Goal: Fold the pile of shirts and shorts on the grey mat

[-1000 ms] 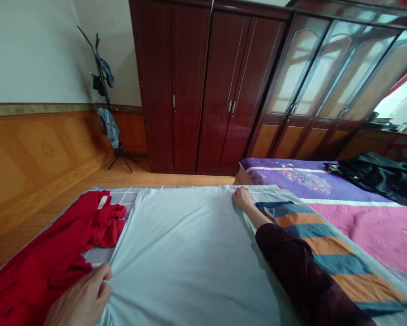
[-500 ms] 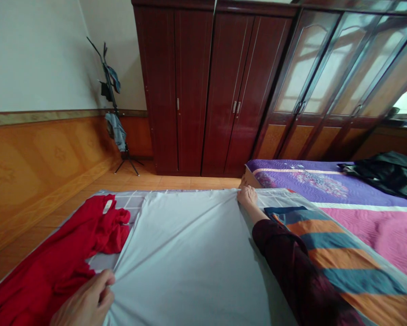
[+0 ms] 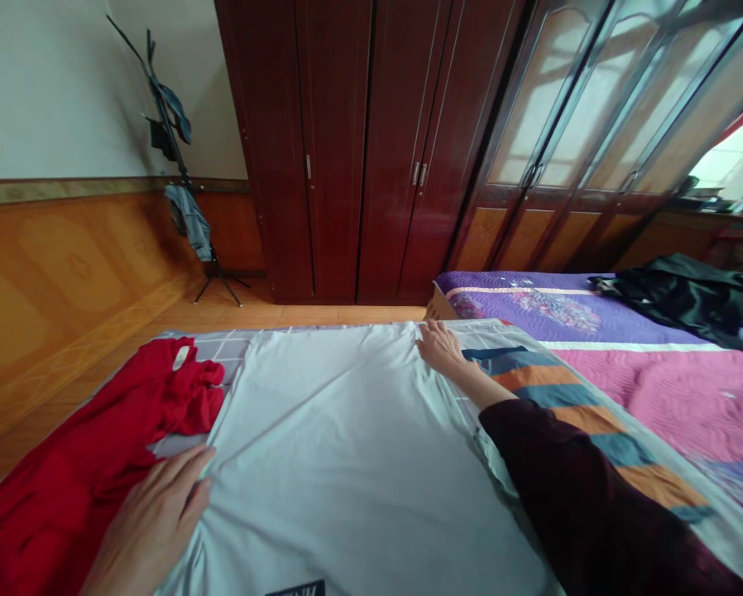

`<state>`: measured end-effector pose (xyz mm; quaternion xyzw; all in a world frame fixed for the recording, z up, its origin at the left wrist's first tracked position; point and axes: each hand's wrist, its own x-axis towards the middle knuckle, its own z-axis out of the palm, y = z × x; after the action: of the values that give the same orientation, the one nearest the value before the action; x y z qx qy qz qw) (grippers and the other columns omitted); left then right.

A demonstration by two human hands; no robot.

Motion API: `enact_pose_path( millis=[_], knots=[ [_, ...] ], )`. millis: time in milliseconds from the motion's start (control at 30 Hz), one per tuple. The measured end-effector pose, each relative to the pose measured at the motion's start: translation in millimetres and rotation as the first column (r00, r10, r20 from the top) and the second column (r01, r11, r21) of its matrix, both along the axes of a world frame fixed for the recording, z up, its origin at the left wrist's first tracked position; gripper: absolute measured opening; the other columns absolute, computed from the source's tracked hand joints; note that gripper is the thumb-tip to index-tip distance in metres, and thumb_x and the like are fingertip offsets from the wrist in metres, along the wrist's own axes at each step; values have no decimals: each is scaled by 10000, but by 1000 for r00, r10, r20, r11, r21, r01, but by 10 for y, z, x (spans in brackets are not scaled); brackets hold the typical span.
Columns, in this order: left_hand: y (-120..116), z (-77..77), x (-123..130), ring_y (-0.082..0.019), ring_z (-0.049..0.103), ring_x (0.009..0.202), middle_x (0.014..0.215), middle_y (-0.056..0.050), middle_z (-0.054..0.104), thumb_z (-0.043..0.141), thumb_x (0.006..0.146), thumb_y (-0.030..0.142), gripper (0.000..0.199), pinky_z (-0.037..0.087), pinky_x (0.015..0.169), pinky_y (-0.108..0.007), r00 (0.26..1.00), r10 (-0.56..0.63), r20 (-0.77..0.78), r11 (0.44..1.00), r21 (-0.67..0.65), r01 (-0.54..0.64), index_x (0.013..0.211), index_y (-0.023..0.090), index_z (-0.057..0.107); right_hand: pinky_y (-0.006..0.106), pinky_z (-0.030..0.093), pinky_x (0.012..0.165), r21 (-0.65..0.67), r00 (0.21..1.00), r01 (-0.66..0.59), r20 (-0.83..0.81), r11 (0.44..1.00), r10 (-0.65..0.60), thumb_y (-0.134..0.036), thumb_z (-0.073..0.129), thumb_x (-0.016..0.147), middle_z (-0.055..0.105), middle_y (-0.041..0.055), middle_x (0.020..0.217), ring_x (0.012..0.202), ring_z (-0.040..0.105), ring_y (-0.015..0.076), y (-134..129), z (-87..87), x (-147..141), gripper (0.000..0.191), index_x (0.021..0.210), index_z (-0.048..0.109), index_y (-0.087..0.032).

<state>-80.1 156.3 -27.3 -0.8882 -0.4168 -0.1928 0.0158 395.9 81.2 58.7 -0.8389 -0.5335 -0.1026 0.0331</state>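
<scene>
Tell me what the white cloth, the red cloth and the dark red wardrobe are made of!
White cloth: maybe cotton, smooth and matte; it lies in soft, thin creases.
Red cloth: soft fabric too, perhaps knit; it bunches loosely without shine.
Dark red wardrobe: probably wood or wood-look board, varnished; its flat doors show a faint sheen. Its silvery handles look like metal.

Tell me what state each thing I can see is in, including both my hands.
White garment: spread out, lightly creased
Left hand: fingers extended, at the garment's left edge
Right hand: open, at its far right corner
Red garment: crumpled
Blue-and-orange striped cloth: laid out, partly hidden by the sleeve
Black garment: bunched up
Wardrobe doors: closed
Coat rack: standing, items hung on it
</scene>
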Motion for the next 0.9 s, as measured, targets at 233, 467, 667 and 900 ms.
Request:
enact_pose_path(
  millis=[233, 467, 667, 900],
  knots=[
    [-141, 500, 982, -200, 346, 1365, 1474, -74, 399, 295, 960, 442, 543, 284, 1126, -377, 958, -281, -48, 929, -266, 259, 1425, 176, 385, 464, 415, 1027, 106, 833, -535, -98, 838, 544, -403, 576, 861, 433, 122, 1438, 1301, 425, 299, -1396, -299, -964, 522, 1344, 495, -222],
    [908, 416, 1692, -282, 144, 1435, 1559, -110, 176, 233, 951, 496, 637, 153, 1129, -516, 960, -68, -271, 931, -362, -36, 1479, 140, 253, 467, 458, 1002, 83, 812, -577, -51, 813, 581, -410, 511, 900, 387, 101, 1450, 1307, 411, 314, -1784, -650, -1018, 562, 1418, 417, -213],
    [1421, 360, 1653, -310, 174, 1422, 1567, -100, 170, 185, 941, 526, 638, 199, 1104, -529, 955, 112, -274, 935, -296, -195, 1487, 198, 231, 466, 485, 971, 64, 810, -586, 12, 807, 587, -444, 533, 882, 377, 95, 1446, 1277, 445, 330, -1729, -670, -918, 582, 1410, 430, -223],
    [1208, 307, 2134, -305, 67, 1441, 1577, -32, 143, 230, 914, 602, 671, 104, 1128, -532, 960, -29, -278, 966, -255, -45, 1497, 271, 196, 490, 457, 993, 72, 838, -538, -63, 840, 542, -475, 541, 869, 357, 120, 1461, 1316, 381, 356, -1733, -663, -864, 638, 1433, 394, -215]
  ],
)
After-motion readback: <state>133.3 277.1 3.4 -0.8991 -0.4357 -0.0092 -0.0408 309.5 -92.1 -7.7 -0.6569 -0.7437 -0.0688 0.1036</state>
